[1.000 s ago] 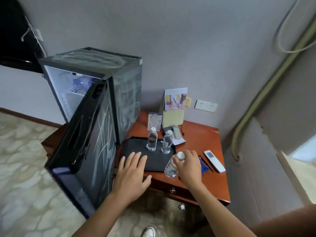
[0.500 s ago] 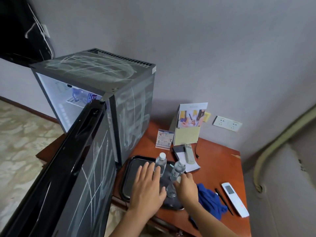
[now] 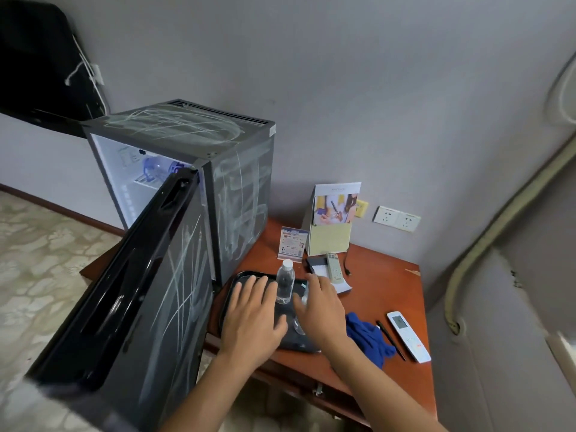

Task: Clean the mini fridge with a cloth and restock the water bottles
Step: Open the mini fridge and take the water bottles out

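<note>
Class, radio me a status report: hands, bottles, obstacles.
Left hand flat on black plastic tray. Right hand over bottles, grip hidden. Clear plastic water bottle upright. Mini fridge door open alongside.

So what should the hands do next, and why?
Probably lift a water bottle from the black tray into the mini fridge. Its door hangs open, the right hand is reaching among the bottles, and the left hand lies flat on the tray.

You have two hands [image 3: 254, 319] over one black tray [image 3: 237, 279]. Count two water bottles [image 3: 285, 283] on the tray, one bottle inside the fridge [image 3: 156, 169], two remotes [image 3: 408, 335], one blue cloth [image 3: 367, 336], one pen [image 3: 389, 338].
</note>
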Available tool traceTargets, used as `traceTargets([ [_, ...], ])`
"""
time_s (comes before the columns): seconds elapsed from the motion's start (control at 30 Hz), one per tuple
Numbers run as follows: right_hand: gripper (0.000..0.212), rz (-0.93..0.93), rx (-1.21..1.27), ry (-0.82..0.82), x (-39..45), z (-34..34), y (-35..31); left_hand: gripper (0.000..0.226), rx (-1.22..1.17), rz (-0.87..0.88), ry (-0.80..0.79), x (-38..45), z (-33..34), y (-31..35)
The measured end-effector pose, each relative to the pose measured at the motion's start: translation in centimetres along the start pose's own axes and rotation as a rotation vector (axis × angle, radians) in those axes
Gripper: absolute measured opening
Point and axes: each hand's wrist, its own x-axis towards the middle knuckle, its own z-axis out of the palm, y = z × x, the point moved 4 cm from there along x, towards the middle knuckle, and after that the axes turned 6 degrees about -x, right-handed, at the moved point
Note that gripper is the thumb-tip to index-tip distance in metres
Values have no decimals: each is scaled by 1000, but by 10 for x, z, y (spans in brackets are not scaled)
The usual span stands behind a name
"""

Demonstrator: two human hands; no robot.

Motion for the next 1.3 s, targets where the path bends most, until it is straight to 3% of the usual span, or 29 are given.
traceTargets([
  [0.3, 45, -317, 111, 149, -180, -24, -76, 65, -19, -74, -2, -186, -45, -6],
  [0.47, 32, -473, 271, 213, -259, -37, -158, 58, 5, -88, 167, -275, -124, -38],
  [0.57, 30, -574, 339, 252, -285, -45, -217, 49, 17, -98, 304, -300, -169, -66],
  [0.67, 28, -667, 406, 198, -306, -34, -272, 48, 9, -106, 272, -317, -182, -112],
  [0.77, 33, -797, 432, 175, -312, -9, -335, 54, 20, -219, 222, -327, -185, -189],
  [0.93, 33, -704, 393, 143, -269, 60, -453, 43, 39, -278, 309, -337, -221, -309],
  [1.03, 36, -622, 365, 136, -236, 92, -500, 51, 84, -325, 241, -331, -230, -380],
  [1.3, 42, -310, 219, 121, -124, 129, -503, 64, 36, -168, 88, -211, -197, -457],
])
